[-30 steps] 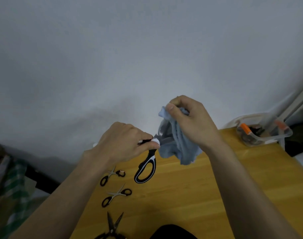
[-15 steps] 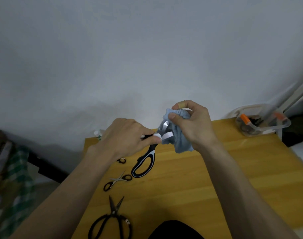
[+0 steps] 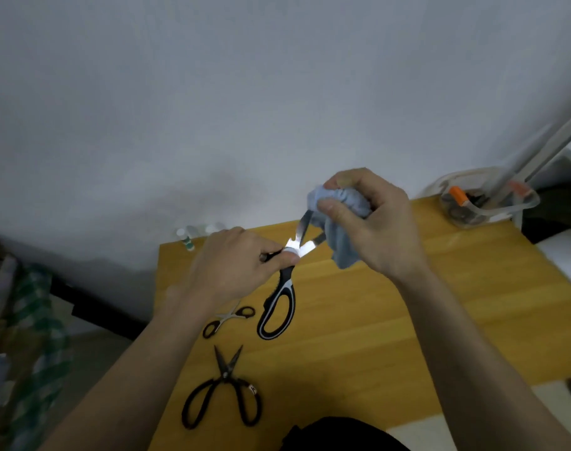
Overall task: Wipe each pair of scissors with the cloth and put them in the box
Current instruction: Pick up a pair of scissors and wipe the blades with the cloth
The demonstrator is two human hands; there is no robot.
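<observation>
While gripped: scissors [image 3: 279, 307] btwn hands.

Blade tips of the black-and-white scissors [image 3: 279, 304] hidden inside the blue cloth [image 3: 341, 229] — wrapped by the right hand [image 3: 372, 222]. Upper handle loop covered by the left hand [image 3: 235, 265], which is motion-blurred. Small scissors [image 3: 228, 320] partly under the left wrist. Clear box [image 3: 485, 203] contents indistinct — orange clips visible only. Bottles [image 3: 188, 237] at the table's far edge are too blurred to identify.
</observation>
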